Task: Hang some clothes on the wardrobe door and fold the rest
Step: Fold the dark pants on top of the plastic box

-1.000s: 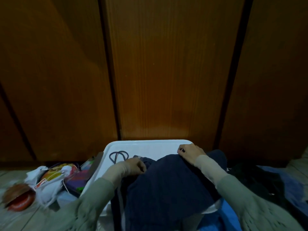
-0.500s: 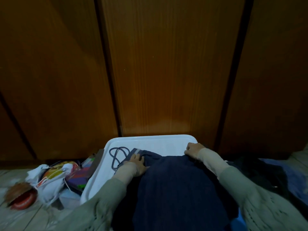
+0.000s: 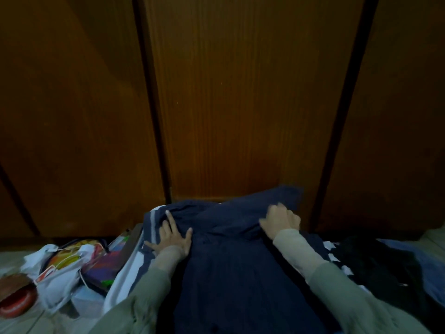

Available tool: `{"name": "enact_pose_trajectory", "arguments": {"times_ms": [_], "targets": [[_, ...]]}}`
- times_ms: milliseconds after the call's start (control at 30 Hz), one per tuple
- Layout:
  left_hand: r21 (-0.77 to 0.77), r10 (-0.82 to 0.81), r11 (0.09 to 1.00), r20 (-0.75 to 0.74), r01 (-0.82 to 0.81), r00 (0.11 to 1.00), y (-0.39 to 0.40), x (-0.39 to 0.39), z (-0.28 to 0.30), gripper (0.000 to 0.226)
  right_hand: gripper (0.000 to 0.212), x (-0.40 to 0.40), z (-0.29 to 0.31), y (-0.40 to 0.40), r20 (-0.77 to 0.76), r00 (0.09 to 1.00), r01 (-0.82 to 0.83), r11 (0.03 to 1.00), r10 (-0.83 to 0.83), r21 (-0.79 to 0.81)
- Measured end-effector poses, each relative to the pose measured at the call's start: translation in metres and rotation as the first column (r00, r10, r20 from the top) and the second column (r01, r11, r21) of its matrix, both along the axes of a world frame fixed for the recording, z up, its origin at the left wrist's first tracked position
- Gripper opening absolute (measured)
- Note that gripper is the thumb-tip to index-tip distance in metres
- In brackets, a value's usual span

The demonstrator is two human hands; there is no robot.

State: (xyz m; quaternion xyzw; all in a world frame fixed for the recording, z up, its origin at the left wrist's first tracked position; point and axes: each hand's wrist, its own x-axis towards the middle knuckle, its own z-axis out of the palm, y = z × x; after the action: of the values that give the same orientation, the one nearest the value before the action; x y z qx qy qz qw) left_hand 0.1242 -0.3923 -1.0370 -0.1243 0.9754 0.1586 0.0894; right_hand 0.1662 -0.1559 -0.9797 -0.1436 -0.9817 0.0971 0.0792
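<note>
Head view: left hand [image 3: 171,238] flat on navy garment [image 3: 231,261]; right hand [image 3: 280,219] grips it.

1. We are facing tall brown wooden panels [image 3: 228,104] filling the upper frame, dark vertical gaps dividing them.
2. We are seeing pale floorboards [image 3: 14,326] showing at lower left.
3. Dim, warm light is falling across everything.

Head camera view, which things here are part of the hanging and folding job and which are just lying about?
Job:
navy garment
left hand, pressing it flat
right hand, gripping its far edge
wardrobe door
dark clothes pile

Lying about:
white plastic bag
red round object
</note>
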Motion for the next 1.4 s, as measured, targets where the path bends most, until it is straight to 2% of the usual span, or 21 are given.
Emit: {"name": "enact_pose_trajectory", "arguments": {"times_ms": [33,100,167,300,400,467,567,633,700,800,900,967,1067,1100,1167,1200,1267,1333,1400], "targets": [[-0.020,-0.032,0.999,0.031,0.032,0.999,-0.002,-0.002,0.000,0.078,0.033,0.000,-0.003,0.003,0.146,0.989,0.021,0.999,-0.028,0.048],[-0.078,-0.109,0.990,0.095,0.117,0.989,-0.003,-0.004,0.000,0.072,0.036,-0.001,-0.010,0.009,0.281,0.957,0.053,0.996,-0.070,0.069],[-0.132,-0.181,0.972,0.115,0.196,0.977,-0.005,-0.002,-0.001,0.067,0.040,-0.004,-0.018,0.013,0.245,0.964,0.104,0.994,-0.107,0.023],[-0.161,-0.277,0.941,0.142,0.298,0.950,-0.012,-0.001,-0.002,0.065,0.067,-0.014,-0.032,0.015,0.154,0.974,0.182,0.979,-0.167,-0.094],[-0.120,-0.331,0.929,0.146,0.349,0.932,-0.018,0.000,0.000,0.062,0.070,-0.020,-0.035,0.014,0.185,0.973,0.162,0.977,-0.136,-0.135],[-0.099,-0.364,0.919,0.153,0.381,0.919,-0.020,0.002,0.001,0.062,0.064,-0.020,-0.038,0.013,0.249,0.968,0.045,0.999,-0.041,-0.011],[-0.061,-0.391,0.913,0.144,0.403,0.909,-0.021,0.003,0.003,0.052,0.045,-0.016,-0.041,0.012,0.296,0.954,-0.108,0.981,0.055,0.164],[-0.035,-0.414,0.906,0.140,0.422,0.900,-0.021,0.004,0.006,0.031,0.035,-0.015,-0.039,0.013,0.287,0.952,-0.156,0.975,0.106,0.156],[-0.020,-0.418,0.905,0.148,0.426,0.896,-0.023,0.003,0.011,0.013,0.027,-0.014,-0.034,0.015,0.277,0.956,-0.132,0.984,0.095,0.118],[-0.043,-0.389,0.916,0.137,0.398,0.911,-0.023,-0.001,0.018,0.017,0.027,-0.015,-0.028,0.016,0.235,0.972,-0.031,0.993,0.003,0.116],[-0.116,-0.335,0.928,0.162,0.355,0.928,-0.013,-0.005,0.018,0.077,0.020,-0.014,-0.025,0.018,0.166,0.983,0.040,0.977,-0.076,0.210],[-0.181,-0.336,0.911,0.195,0.371,0.921,-0.001,-0.004,0.022,0.094,0.016,-0.016,-0.023,0.021,0.111,0.990,0.059,0.974,-0.085,0.219],[-0.316,-0.528,0.762,0.202,0.565,0.825,0.037,-0.021,0.020,0.095,0.019,-0.029,-0.022,0.042,-0.036,0.995,0.095,0.989,-0.091,0.115],[-0.321,-0.593,0.709,0.211,0.628,0.777,0.043,-0.021,0.019,0.094,0.023,-0.030,-0.020,0.045,-0.092,0.993,0.084,0.991,-0.075,0.102],[-0.247,-0.638,0.678,0.271,0.692,0.721,0.049,-0.021,0.013,0.087,0.032,-0.031,-0.020,0.048,-0.139,0.989,-0.025,0.993,0.041,0.119],[-0.204,-0.632,0.689,0.300,0.695,0.714,0.050,-0.021,0.011,0.085,0.033,-0.031,-0.020,0.048,-0.103,0.985,-0.126,0.986,0.138,0.113],[-0.162,-0.607,0.720,0.324,0.675,0.726,0.052,-0.022,0.010,0.081,0.035,-0.031,-0.023,0.045,0.069,0.953,-0.298,0.953,0.294,0.056],[-0.142,-0.587,0.741,0.339,0.657,0.735,0.054,-0.023,0.010,0.079,0.046,-0.029,-0.030,0.040,0.292,0.901,-0.334,0.942,0.320,-0.002],[-0.143,-0.558,0.759,0.359,0.635,0.748,0.056,-0.025,0.009,0.079,0.055,-0.029,-0.041,0.033,0.458,0.847,-0.314,0.949,0.270,0.021]]}}
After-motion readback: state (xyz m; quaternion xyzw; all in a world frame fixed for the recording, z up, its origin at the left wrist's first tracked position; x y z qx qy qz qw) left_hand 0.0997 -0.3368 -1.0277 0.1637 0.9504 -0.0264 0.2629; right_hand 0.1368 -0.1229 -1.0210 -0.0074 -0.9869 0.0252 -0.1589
